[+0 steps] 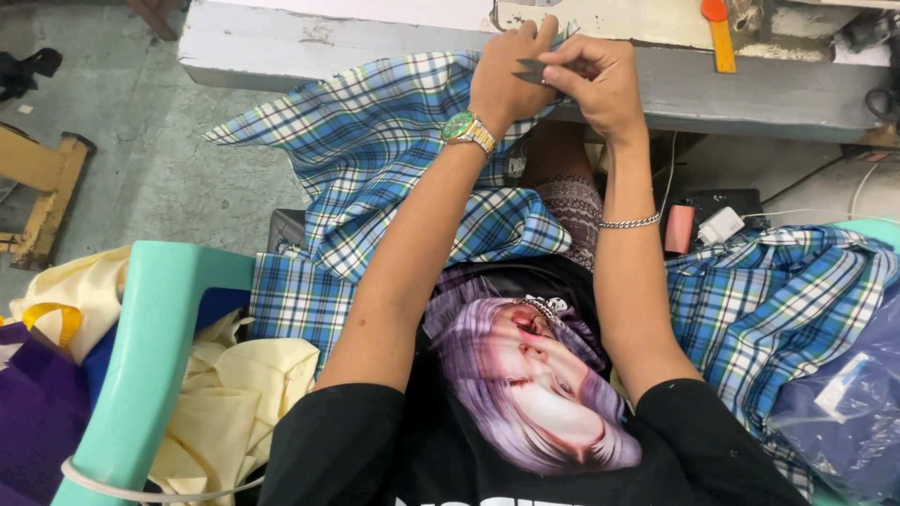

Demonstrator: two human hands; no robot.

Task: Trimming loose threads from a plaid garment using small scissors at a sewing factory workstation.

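Observation:
My left hand (511, 75), with a green-faced watch on its wrist, pinches an edge of blue plaid fabric (375, 150) at the front of a white work table (281, 42). My right hand (595, 80), wearing a chain bracelet, holds small thread snips (534, 70) against that same fabric edge, right beside the left hand's fingers. The plaid cloth hangs from the table down over my lap.
More blue plaid fabric (778, 300) is piled at the right beside a blue plastic bag (844, 412). A mint-green plastic chair arm (150, 356) stands at the left with pale yellow cloth (234, 394) and a purple bag (37, 412). A wooden stool (42, 192) sits on the concrete floor.

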